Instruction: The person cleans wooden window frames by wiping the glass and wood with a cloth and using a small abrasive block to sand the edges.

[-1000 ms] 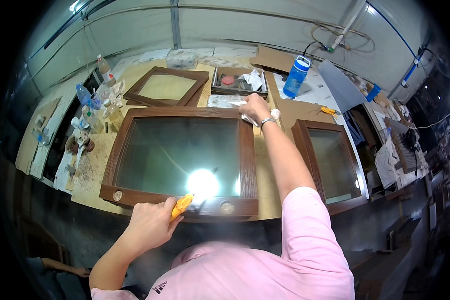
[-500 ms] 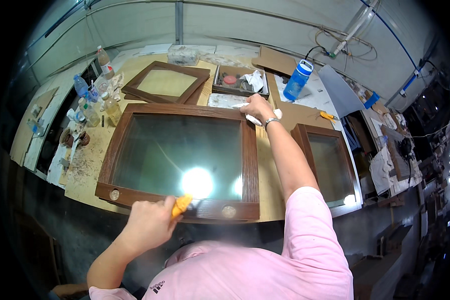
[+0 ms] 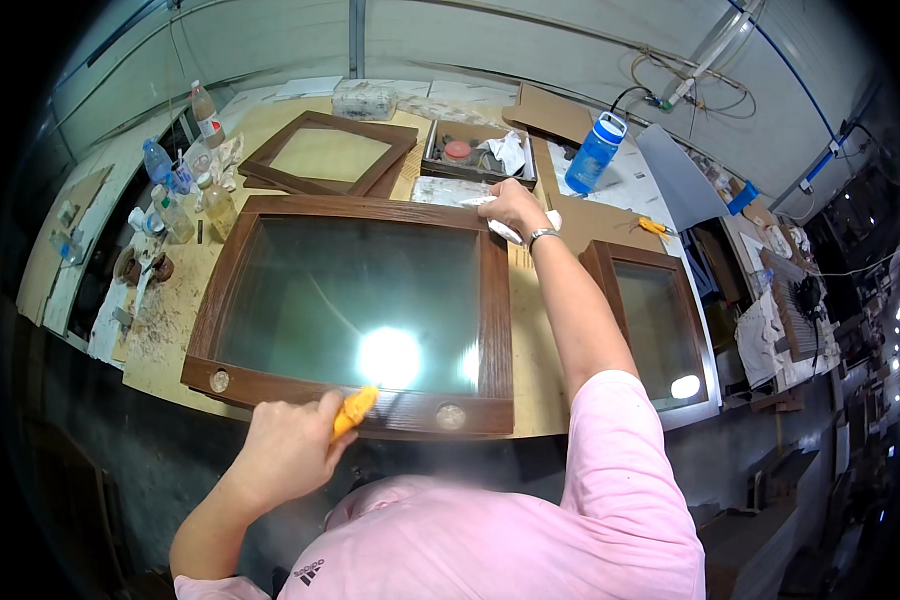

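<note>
A brown wooden cabinet door (image 3: pixel 497 330) with a glass pane (image 3: pixel 290 300) lies flat on the workbench in front of me. Two round pale hinge holes show in its near rail. My left hand (image 3: pixel 288 448) is closed round a yellow-orange handled tool, which looks like a utility knife (image 3: pixel 355 410), at the door's near edge; its blade is hard to make out. At the far right corner of the door, my right hand (image 3: pixel 515 208) grips a crumpled white cloth (image 3: pixel 503 232), touching the frame there.
Beyond the door lie stacked brown frames (image 3: pixel 260 160), an open box (image 3: pixel 432 160) with a rag and red-lidded container, and a blue bottle (image 3: pixel 595 155). Several bottles (image 3: pixel 218 205) stand left. A narrower glazed door (image 3: pixel 602 275) and another yellow-handled tool (image 3: pixel 654 226) lie right.
The view has shifted slightly, so the bench and door sit a little higher and further left. Both hands keep their grips; the right stays at the far corner.
</note>
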`<state>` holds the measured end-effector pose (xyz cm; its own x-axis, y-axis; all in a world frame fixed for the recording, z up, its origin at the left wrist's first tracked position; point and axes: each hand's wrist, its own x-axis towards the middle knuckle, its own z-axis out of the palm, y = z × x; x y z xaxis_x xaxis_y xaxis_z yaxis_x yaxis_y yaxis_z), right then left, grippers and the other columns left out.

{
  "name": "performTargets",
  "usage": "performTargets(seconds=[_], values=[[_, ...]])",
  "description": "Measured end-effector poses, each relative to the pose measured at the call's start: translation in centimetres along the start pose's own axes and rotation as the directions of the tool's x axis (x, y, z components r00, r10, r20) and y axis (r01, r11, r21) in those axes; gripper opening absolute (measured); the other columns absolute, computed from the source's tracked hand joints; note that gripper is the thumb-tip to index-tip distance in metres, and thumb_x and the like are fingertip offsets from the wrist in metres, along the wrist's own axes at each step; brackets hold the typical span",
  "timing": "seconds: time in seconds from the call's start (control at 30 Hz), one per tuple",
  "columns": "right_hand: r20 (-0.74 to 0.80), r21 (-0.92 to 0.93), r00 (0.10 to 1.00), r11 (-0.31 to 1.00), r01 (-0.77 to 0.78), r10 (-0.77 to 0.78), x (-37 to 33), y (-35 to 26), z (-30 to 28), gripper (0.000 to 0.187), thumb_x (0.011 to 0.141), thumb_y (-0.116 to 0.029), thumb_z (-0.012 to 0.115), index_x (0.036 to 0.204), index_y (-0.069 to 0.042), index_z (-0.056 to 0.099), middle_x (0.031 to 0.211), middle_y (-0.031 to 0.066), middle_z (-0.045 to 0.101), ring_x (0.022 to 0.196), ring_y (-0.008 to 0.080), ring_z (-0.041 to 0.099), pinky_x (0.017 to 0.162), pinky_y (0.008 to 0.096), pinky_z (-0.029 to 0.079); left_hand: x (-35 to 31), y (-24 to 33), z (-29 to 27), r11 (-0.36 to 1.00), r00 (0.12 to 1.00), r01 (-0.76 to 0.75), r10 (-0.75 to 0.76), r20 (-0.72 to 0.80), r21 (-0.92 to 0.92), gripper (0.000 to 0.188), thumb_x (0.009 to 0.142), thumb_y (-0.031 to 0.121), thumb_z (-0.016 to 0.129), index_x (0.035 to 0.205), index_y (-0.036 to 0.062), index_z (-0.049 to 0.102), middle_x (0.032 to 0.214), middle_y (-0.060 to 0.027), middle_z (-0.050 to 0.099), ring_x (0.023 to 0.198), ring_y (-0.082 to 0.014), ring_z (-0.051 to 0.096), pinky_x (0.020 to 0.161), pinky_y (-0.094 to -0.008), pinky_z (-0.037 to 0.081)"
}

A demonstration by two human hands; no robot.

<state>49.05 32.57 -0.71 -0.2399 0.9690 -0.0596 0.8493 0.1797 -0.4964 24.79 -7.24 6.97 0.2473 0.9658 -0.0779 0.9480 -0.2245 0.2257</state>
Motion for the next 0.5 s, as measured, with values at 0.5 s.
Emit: performTargets(seconds=[0.5], values=[[-0.007, 0.005, 1.0, 1.0, -0.024, 0.024, -0.6, -0.8, 0.0, 0.032, 0.067, -0.03, 0.076, 0.092, -0.01, 0.077, 0.1, 0.0169, 0.075, 0.098, 0.034, 0.071, 0.086, 0.0393, 0.053, -0.9, 1.1, 0.5, 0.997, 0.994, 0.01, -0.002, 0.111, -0.075, 0.034, 0.088, 0.028, 0.071, 0.11, 0.0059, 0.058, 0.077, -0.0135, 0.07, 0.067, -0.0358, 0.067, 0.06, -0.0452, 0.049]])
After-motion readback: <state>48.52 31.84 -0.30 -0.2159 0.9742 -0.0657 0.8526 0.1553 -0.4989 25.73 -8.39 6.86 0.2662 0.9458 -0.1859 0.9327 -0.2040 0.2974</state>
